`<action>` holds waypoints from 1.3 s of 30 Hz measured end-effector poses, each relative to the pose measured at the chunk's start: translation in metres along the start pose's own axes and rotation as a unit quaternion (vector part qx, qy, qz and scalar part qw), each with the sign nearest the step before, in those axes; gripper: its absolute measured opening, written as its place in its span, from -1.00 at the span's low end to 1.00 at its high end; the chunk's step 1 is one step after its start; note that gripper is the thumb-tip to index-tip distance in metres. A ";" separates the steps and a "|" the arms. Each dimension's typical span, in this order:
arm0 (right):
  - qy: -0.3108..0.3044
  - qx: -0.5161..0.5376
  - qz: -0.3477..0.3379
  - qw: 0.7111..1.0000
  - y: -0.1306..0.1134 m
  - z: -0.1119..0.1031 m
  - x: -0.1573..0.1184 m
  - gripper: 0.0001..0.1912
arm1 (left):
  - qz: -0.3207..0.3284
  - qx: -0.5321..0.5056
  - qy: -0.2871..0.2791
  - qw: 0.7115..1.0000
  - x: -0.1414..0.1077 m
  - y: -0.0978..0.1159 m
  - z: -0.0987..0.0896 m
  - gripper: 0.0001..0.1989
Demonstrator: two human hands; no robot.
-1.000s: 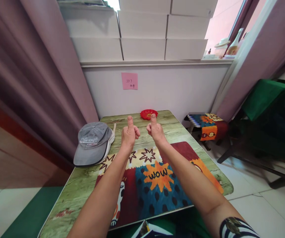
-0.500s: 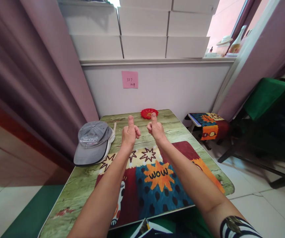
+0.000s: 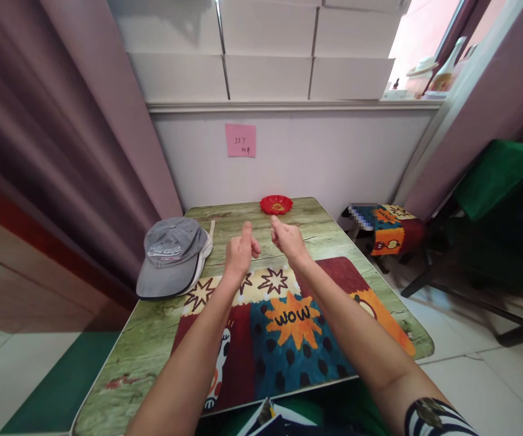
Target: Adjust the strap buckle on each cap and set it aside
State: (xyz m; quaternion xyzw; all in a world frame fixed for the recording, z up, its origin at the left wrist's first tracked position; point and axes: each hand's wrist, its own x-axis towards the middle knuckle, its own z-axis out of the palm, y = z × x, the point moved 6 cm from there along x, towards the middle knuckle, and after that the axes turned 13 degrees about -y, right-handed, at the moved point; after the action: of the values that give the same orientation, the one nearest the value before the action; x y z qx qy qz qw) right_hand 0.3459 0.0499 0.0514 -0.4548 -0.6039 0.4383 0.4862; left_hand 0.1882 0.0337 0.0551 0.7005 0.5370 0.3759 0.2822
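Observation:
Held above the table [image 3: 152, 357], my left hand [image 3: 240, 251] is a loose fist with nothing visible in it, its thumb up and tipped forward. Across a narrow gap, my right hand [image 3: 289, 241] makes a similar fist, the thumb leaning forward and towards the left. Neither hand touches an object. Beneath my forearms lies a patterned mat [image 3: 288, 363] with the word "WOW". A red scalloped dish [image 3: 276, 205] sits at the far edge, beyond my right hand. To the left of my left hand, a grey cap [image 3: 170, 257] rests over a paler one.
A pink note [image 3: 240, 140] is stuck on the wall behind the table. Purple curtains [image 3: 102, 121] hang at both sides. To the right stand a low stool [image 3: 391, 233] with a matching mat and a green-draped chair [image 3: 502, 175]. Bottles stand on the windowsill.
Both thumbs have gone from upright to bent forward, the right one further and leaning left. The camera view has shifted slightly. The objects on the table lie as before.

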 end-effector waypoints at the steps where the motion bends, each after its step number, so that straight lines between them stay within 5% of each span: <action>1: -0.004 0.016 0.001 1.000 0.010 0.002 -0.001 -0.42 | 0.009 0.033 -0.010 0.999 -0.005 -0.010 0.007 -0.34; 5: 0.009 0.070 0.045 0.996 0.064 0.010 -0.006 -0.61 | 0.011 0.107 -0.008 0.994 -0.034 -0.057 0.032 -0.74; 8: 0.023 0.071 0.069 0.995 0.104 0.015 -0.007 -0.62 | 0.012 0.128 0.001 0.992 -0.053 -0.085 0.043 -0.85; 15: 0.072 0.038 0.099 0.992 0.155 0.013 0.014 -0.58 | 0.031 0.146 -0.020 0.989 -0.054 -0.106 0.048 -0.95; 18: 0.085 0.007 0.103 0.991 0.166 0.013 0.023 -0.57 | 0.018 0.152 0.023 0.988 -0.035 -0.106 0.027 -0.90; 21: 0.069 -0.033 0.103 0.992 0.171 0.018 0.027 -0.58 | 0.003 0.181 0.128 0.975 -0.010 -0.100 -0.023 -0.83; 24: 0.037 -0.071 0.095 0.992 0.170 0.024 0.028 -0.62 | -0.040 0.258 0.279 0.924 0.005 -0.094 -0.088 -0.75; 28: 0.013 -0.132 0.097 0.986 0.166 0.028 0.030 -0.61 | -0.180 0.319 0.358 0.859 0.009 -0.111 -0.144 -0.48; 33: -0.001 -0.154 0.109 0.982 0.168 0.030 0.033 -0.60 | -0.287 0.326 0.316 0.844 0.010 -0.145 -0.158 -0.37; 39: -0.002 -0.169 0.095 0.981 0.164 0.030 0.032 -0.61 | -0.280 0.300 0.309 0.858 0.012 -0.147 -0.165 -0.70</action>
State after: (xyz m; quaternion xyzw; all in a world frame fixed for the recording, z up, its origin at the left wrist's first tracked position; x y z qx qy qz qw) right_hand 0.3327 0.1113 -0.1060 -0.5851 -0.6242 0.3747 0.3573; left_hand -0.0260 0.0825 0.0321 0.4192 0.8568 0.2988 -0.0285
